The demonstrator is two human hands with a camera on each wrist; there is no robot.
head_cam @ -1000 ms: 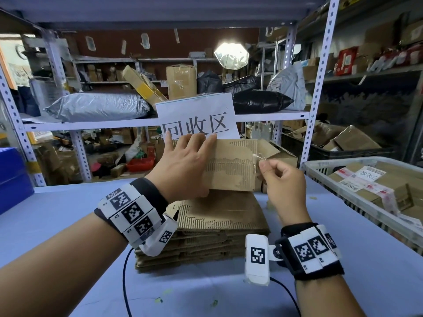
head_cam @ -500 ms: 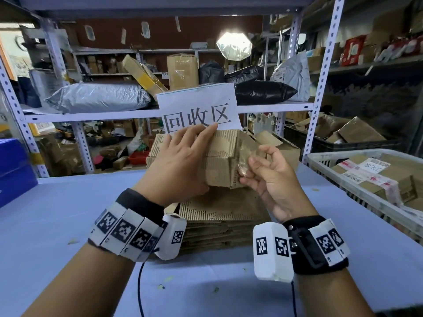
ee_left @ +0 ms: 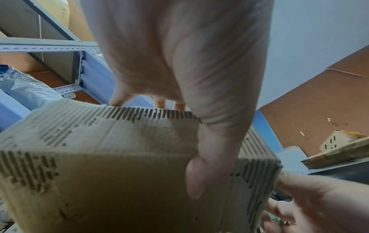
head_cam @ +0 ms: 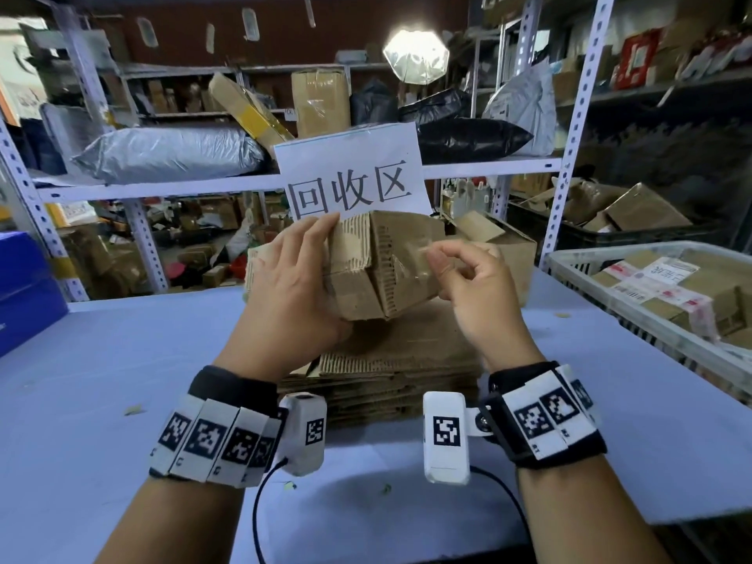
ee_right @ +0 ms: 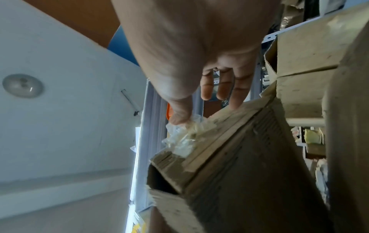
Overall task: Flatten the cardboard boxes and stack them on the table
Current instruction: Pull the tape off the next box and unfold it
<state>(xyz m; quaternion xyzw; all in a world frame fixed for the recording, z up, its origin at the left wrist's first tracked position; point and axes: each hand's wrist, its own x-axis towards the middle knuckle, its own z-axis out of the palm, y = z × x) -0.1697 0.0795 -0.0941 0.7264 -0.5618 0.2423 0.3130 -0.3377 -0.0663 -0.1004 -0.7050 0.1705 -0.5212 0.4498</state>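
Observation:
A small worn cardboard box (head_cam: 378, 266) is held up above a stack of flattened cardboard (head_cam: 390, 360) on the blue table (head_cam: 101, 380). My left hand (head_cam: 293, 287) grips the box from the left, fingers over its top edge and thumb (ee_left: 207, 165) across its near face (ee_left: 119, 173). My right hand (head_cam: 468, 287) pinches a crumpled strip of clear tape (ee_right: 185, 135) still stuck to the box's right end (ee_right: 229, 157). The tape (head_cam: 411, 254) shows as a glossy patch in the head view.
A white crate (head_cam: 651, 315) of taped boxes sits at the right. Another open box (head_cam: 504, 250) stands behind the stack. A paper sign (head_cam: 350, 173) hangs on the metal shelf (head_cam: 162, 189), which holds bags and parcels. A blue bin (head_cam: 24, 287) is at the left edge.
The box has been turned and brought nearer and lower, its end now facing right. My right hand went from pinching the tape beside the box to pulling it at the box's right end.

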